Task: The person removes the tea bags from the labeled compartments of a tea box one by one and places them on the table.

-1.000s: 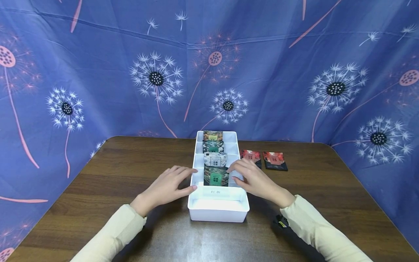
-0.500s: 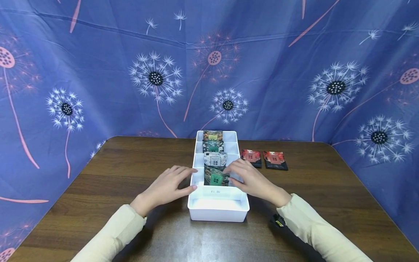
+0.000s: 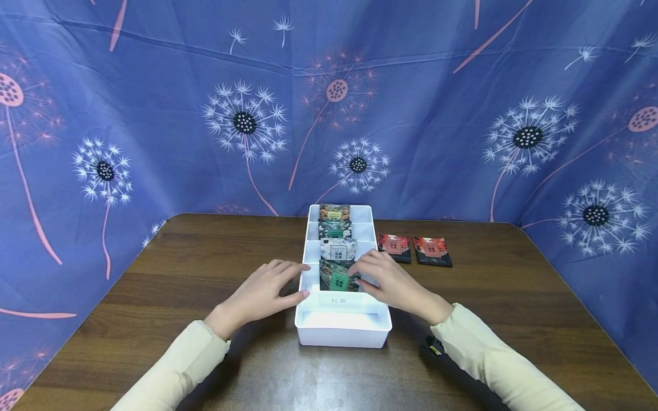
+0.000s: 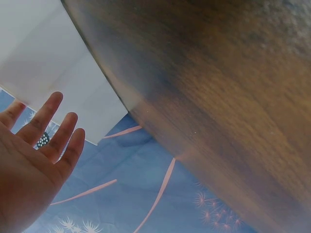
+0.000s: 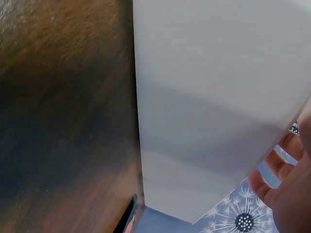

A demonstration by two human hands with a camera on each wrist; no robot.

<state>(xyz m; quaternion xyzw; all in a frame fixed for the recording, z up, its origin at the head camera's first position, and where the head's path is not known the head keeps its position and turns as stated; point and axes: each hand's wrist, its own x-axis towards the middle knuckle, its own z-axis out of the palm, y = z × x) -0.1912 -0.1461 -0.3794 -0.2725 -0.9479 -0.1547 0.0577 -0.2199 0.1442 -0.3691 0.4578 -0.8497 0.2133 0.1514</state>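
Observation:
A white divided box (image 3: 342, 337) stands lengthwise on the table, with tea sachets in a row of its compartments. The left hand (image 3: 263, 290) has its fingers extended, the tips at the box's left rim; in the left wrist view the same hand (image 4: 36, 155) is spread beside the white wall. Reaching over the right rim, the right hand (image 3: 388, 281) pinches the right edge of a dark tea sachet with a green label (image 3: 338, 279), which sits slightly tilted in its compartment. The right wrist view shows that hand's curled fingers (image 5: 279, 165) above the box wall; the fingertips are hidden there.
Behind the green-labelled sachet stand a white sachet (image 3: 338, 250), a second green-labelled one (image 3: 335, 230) and a yellow-labelled one (image 3: 334, 213). Two red-and-black sachets (image 3: 433, 251) lie right of the box on the wooden table (image 3: 205, 245). A patterned blue cloth (image 3: 411, 114) hangs behind.
The right hand has moved slightly left and inward, its thumb and fingers coming onto the green-labelled sachet, which has tilted a little. The left hand stays where it was.

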